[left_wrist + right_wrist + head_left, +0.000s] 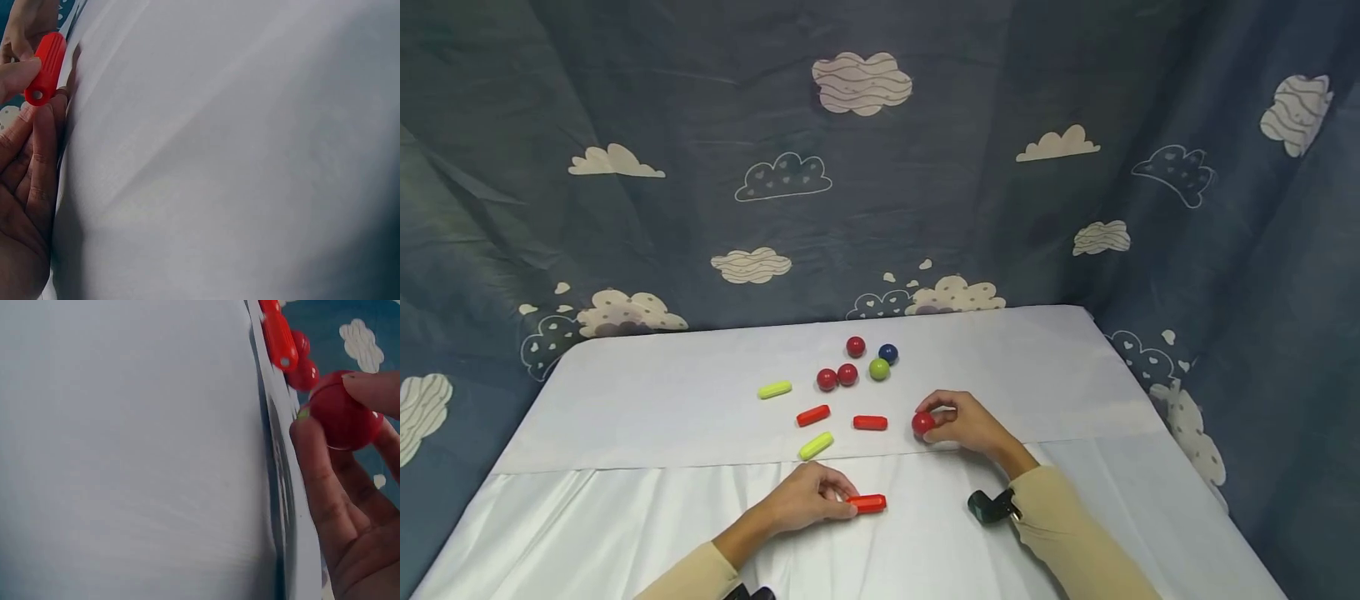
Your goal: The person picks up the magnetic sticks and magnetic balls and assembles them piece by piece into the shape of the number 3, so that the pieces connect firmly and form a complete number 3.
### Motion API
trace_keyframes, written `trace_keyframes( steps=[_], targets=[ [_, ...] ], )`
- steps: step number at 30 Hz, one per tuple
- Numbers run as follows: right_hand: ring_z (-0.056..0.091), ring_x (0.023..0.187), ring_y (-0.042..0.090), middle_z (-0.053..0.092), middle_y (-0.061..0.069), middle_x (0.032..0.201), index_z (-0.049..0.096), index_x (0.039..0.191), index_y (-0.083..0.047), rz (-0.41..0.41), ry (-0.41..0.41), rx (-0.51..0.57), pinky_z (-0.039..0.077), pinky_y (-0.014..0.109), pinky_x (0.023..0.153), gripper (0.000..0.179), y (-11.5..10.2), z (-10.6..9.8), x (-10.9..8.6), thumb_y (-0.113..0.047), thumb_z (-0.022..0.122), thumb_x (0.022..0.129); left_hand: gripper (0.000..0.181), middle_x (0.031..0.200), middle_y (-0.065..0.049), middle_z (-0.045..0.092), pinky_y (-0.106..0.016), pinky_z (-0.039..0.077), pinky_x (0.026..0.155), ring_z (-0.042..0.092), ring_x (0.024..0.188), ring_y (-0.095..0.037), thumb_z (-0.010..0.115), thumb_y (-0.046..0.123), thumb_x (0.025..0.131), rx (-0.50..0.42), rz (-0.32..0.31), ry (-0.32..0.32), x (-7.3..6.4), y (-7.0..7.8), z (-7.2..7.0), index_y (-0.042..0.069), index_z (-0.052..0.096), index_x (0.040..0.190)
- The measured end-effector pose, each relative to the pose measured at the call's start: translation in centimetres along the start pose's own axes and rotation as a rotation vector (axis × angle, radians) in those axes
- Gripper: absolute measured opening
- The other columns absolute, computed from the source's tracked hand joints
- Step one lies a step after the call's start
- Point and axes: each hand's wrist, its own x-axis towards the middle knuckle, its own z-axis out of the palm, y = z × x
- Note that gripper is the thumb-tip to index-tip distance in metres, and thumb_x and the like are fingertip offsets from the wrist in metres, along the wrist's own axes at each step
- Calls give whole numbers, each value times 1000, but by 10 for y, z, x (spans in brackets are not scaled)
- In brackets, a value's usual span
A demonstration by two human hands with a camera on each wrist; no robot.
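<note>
Near the front of the table my left hand [811,500] pinches one end of a red ridged stick [871,503], thumb on one side and fingers on the other. The left wrist view shows a small round mark on the near end of that red stick [47,69]. Farther back and to the right, my right hand [962,421] holds a red ball [922,424] between thumb and fingertips. In the right wrist view the ball [345,412] has a seam line across it. Two more red sticks lie close by, one [870,423] left of the ball and another [813,416] beyond it.
A yellow-green stick [816,446] lies before my left hand, a second [775,389] farther back left. Behind them are three red balls, one of them [855,347] at the back, a blue ball [888,354] and a green ball [879,369]. A cloud-patterned curtain [925,208] hangs behind the white-clothed table [662,400].
</note>
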Motion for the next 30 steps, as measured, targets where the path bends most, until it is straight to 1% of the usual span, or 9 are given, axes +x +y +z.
trace_keyframes(
  steps=[3,6,8,14,20,23,30],
  targets=[
    [68,101,20,70,21,124,72,119,1,-72,-76,-27,61,32,92,35,1,5,-6,5,80,85,17,67,7,57,-18,36,59,49,64,-6,83,14,89,9,-9,9,-2,-1,-1,3,80,101],
    [65,95,18,73,18,114,74,116,3,-134,-144,-57,56,23,83,34,1,9,-12,5,80,82,17,67,7,57,-18,36,59,48,64,-6,84,15,89,11,-14,10,-2,-2,-1,4,80,101],
    [63,91,17,74,16,110,73,115,3,-147,-180,-62,54,21,79,35,0,12,-16,5,81,81,17,68,7,57,-18,37,59,48,64,-6,84,14,89,10,-11,9,-1,-3,-1,4,80,101],
    [61,85,14,73,8,103,71,114,2,-146,-278,-46,54,19,75,37,-3,25,-25,6,83,79,17,66,8,56,-17,36,58,47,62,-2,83,14,89,3,9,0,1,-1,-2,2,80,101],
    [62,82,8,74,6,99,72,106,2,-194,-319,-56,53,18,73,32,-6,34,-30,6,85,76,18,66,8,56,-17,35,57,47,62,-4,83,13,88,-10,8,-2,1,1,-2,0,80,101],
    [61,82,7,74,6,100,72,105,1,-216,-329,-70,53,19,74,31,-7,37,-31,6,85,77,18,66,8,56,-17,35,57,47,62,-4,83,12,88,-8,1,6,0,2,-2,0,80,101],
    [60,82,3,75,6,97,73,103,0,-264,-343,-92,51,20,72,31,-6,40,-35,5,86,76,18,66,8,56,-17,34,56,46,62,-5,83,12,89,-20,-11,-5,-1,3,0,1,80,102]
  ],
)
